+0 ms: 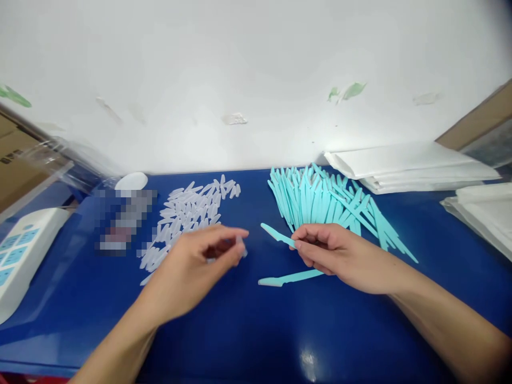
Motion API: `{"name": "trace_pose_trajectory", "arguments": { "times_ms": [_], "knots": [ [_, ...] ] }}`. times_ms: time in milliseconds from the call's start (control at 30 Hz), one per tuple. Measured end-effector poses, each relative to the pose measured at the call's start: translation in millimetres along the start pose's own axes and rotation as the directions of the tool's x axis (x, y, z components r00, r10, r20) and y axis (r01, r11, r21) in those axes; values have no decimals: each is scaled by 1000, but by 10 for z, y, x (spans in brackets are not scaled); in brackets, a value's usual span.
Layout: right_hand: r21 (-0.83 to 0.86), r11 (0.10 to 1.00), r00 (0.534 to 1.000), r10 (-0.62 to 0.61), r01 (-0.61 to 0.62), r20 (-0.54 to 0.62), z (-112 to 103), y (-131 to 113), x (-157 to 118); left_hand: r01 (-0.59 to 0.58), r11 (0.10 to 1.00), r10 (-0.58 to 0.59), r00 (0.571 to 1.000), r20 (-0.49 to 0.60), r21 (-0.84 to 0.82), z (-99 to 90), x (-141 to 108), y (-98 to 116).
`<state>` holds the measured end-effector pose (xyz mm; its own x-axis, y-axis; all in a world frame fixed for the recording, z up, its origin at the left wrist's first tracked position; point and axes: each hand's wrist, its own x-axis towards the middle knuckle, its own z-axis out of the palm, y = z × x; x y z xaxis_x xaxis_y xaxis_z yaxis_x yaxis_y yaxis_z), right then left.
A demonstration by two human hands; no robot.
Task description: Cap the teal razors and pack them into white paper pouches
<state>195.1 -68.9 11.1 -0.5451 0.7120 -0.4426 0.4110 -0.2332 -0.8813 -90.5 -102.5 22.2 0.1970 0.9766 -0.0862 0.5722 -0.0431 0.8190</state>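
Note:
Between the thumb and forefinger of my left hand (196,272) is a small translucent blade cap (242,247), partly hidden by the fingertips. My right hand (340,253) pinches a turquoise eyebrow razor (277,234) by its handle, the blade end pointing left toward the cap; the two are apart. Below it, another turquoise eyebrow razor (286,279) lies on the blue table, its right end close under my right hand. A fanned heap of such razors (316,197) lies behind my right hand. Behind my left hand spreads a pile of translucent caps (188,208).
White packaging sheets (412,165) are stacked at the back right, with more white sheets (488,208) nearer. A white device with blue keys (30,250) stands on the left, near a white round object (131,182) and a blurred-out patch. The wall (256,64) bounds the table's back.

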Motion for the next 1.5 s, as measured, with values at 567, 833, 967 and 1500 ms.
{"name": "trace_pose_trajectory", "arguments": {
  "times_ms": [567,833,967,1500],
  "knots": [
    [-76,997,1000,-17,15,-24,-68,-10,22,188,821,-269,960,-74,-539,280,374,-77],
    [-103,994,998,-26,21,-50,-67,19,0,205,814,-271,962,-44,-543,229,359,-101],
    [-109,994,999,-27,22,-41,-67,5,-6,240,801,-241,968,73,-549,319,351,-85],
    [-441,889,985,-164,122,-58,7,35,-17,232,969,-172,877,448,-81,213,276,-41]
  ]
}}
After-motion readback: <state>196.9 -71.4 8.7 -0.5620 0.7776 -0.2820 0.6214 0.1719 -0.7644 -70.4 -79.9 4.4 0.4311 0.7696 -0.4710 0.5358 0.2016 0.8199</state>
